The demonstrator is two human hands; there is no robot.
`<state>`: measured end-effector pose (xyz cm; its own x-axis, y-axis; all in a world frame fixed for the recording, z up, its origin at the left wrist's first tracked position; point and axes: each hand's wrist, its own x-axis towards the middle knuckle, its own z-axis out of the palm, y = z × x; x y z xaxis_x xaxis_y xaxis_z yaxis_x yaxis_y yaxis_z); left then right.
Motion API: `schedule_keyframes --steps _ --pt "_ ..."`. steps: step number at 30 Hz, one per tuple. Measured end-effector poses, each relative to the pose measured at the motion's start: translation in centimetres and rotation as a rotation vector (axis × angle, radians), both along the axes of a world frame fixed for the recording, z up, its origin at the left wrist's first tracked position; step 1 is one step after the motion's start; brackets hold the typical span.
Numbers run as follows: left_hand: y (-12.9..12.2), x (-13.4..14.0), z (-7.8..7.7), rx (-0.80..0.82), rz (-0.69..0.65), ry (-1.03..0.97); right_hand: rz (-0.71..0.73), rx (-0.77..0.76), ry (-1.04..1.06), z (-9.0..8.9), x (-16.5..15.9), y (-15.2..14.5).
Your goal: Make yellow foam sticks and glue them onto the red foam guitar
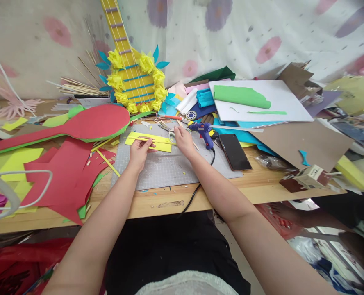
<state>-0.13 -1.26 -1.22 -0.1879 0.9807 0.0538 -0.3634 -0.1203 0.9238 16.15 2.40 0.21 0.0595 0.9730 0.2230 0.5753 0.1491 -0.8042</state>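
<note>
My left hand is closed, thumb and fingers pinching a thin yellow paper-covered stick. Closed around the right end of the same stick is my right hand, its fingertips partly hidden. Beneath the stick, a yellow paper strip lies on the grey cutting mat. Scissors rest just left of my right hand, partly covered by it. A blue glue gun with a white glue stick lies to the right of that hand, its black cord running off the table's front edge.
A yellow paper guitar with yellow flowers leans at the back. Left are a red-and-green spoon-shaped cutout and red paper. Right of the mat lie a phone, white board, brown cardboard and drink carton.
</note>
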Motion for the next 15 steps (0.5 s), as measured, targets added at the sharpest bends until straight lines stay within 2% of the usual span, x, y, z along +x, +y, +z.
schedule_keyframes --steps 2,5,10,12,15 --pt "0.0 0.0 0.0 -0.020 0.012 -0.011 0.002 -0.022 0.018 0.1 0.4 0.1" --pt "0.0 0.0 0.1 -0.059 0.031 -0.005 0.082 -0.043 0.064 0.2 1.0 0.3" --pt "0.0 -0.1 0.3 -0.064 0.074 -0.005 0.387 0.029 0.197 0.5 1.7 -0.1" --pt "0.1 -0.1 0.2 -0.067 0.097 -0.009 0.521 0.010 0.243 0.6 1.6 -0.4" --pt "0.3 -0.2 0.1 -0.079 0.107 0.003 0.567 -0.091 0.291 0.3 0.9 -0.8"
